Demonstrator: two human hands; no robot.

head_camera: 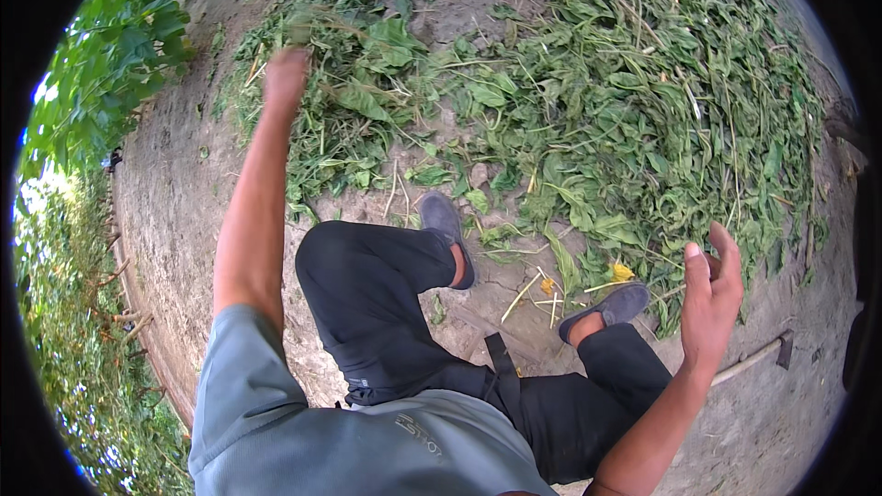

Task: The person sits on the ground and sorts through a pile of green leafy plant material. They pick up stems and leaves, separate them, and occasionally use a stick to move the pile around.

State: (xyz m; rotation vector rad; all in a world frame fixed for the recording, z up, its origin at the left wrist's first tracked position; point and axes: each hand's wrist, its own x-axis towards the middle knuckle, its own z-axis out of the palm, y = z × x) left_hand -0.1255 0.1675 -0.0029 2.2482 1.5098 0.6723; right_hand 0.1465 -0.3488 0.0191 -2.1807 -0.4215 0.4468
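My left hand (286, 76) is stretched out over the smaller heap of cut green leaves and stems (344, 138). Motion blurs it, and a greenish smear lies just beyond the fingers, so whether it grips any leaves is unclear. Near the lower edge of the large spread of wilting leaves (641, 96), my right hand (710, 296) is raised with thumb and fingers apart and nothing in it. Some broad leaves (489, 93) and loose stems lie between the two heaps.
Behind my right wrist, a hoe-like tool with a pale wooden handle (751, 360) and dark metal head (784, 349) lies on the bare soil. A yellow flower (621, 272) is beside my right shoe (610, 310). Leafy plants (110, 62) border the left side.
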